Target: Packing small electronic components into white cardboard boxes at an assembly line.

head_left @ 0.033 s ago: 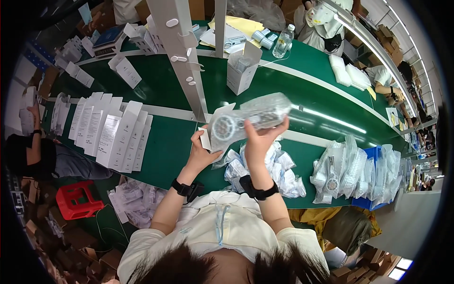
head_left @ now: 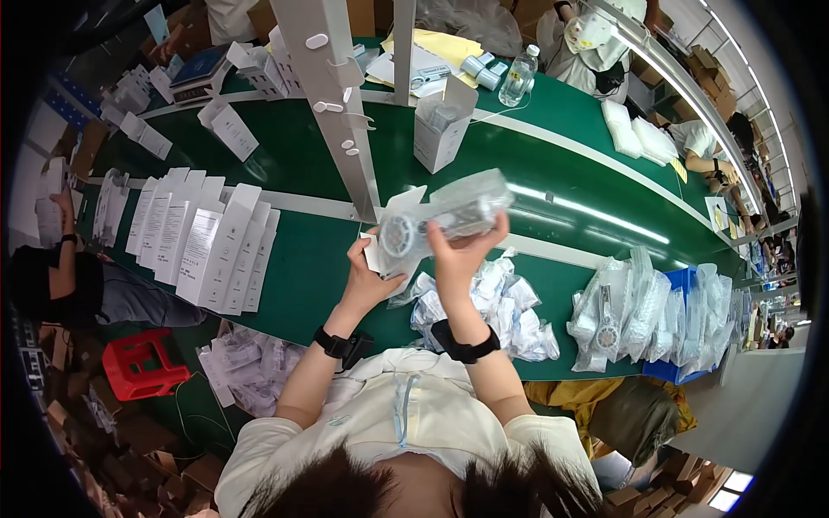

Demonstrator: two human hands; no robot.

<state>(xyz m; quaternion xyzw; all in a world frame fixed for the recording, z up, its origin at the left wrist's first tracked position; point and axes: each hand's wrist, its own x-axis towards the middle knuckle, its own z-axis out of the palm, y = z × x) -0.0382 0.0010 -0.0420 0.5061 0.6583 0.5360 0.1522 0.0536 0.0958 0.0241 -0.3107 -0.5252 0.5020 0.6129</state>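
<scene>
My right hand [head_left: 465,257] grips a clear bubble-wrap bag [head_left: 473,192] with a device inside that has a round white ring at one end and a long body. The ringed end is at the mouth of an upright white carton [head_left: 404,204]. My left hand [head_left: 370,274] holds that carton, fingers wrapped round its near side; most of the carton is hidden behind the bag and my hand. Below my right hand lies a pile of small white-and-blue plastic packets [head_left: 509,306] on the green table [head_left: 302,268].
Several white cartons [head_left: 203,246] stand in a row at left. Bubble-wrapped devices [head_left: 609,315] lie at right by a blue bin [head_left: 678,367]. A metal post [head_left: 332,104] rises ahead; an open carton [head_left: 440,129] and a bottle [head_left: 519,76] stand behind. Co-workers sit around.
My right hand and the bubble-wrapped device have shifted left and slightly down, toward the carton. My left hand has stayed nearly still.
</scene>
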